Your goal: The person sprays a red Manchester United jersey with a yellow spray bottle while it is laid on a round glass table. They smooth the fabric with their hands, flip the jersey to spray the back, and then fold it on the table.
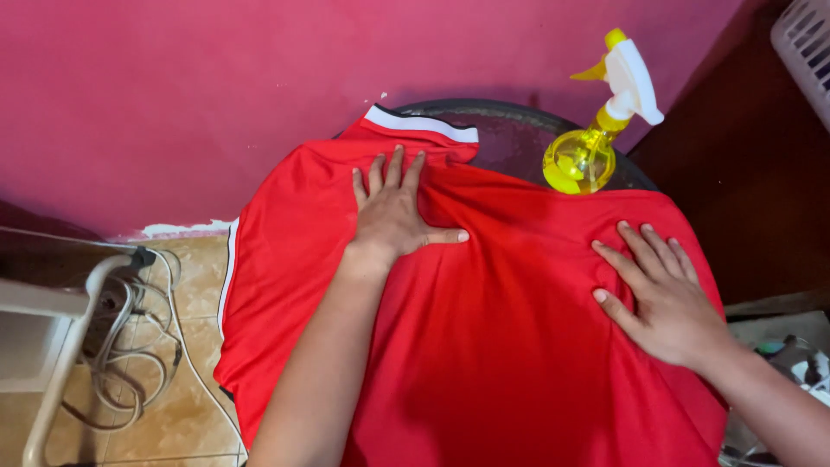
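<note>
Red sports jersey (484, 346) spread over a round dark table (519, 130), draping off the near and left edges; white and black trim at the sleeve cuff (421, 124) toward the pink wall (216, 86), a thin white stripe down the left hem.

Left hand (393, 212) open and flat, palm down on the upper part of the jersey, fingers together pointing toward the wall, thumb stretched out to the right; gripping nothing, only pressing the cloth.

Right hand (661, 298) likewise open, palm down on the right side of the jersey, fingers spread and angled up to the left; nothing clasped; well apart from the left hand, smooth red fabric between them.

Yellow spray bottle (592, 147) with white trigger head upright on the table just beyond the jersey's far edge, nearer the right hand than the left, touching neither.

Off to the left, over tan floor tiles (186, 285), a pale frame with a loose coil of grey cable (121, 363); a white basket (804, 43) at the upper right corner; assorted clutter at the lower right, too unclear to name.
</note>
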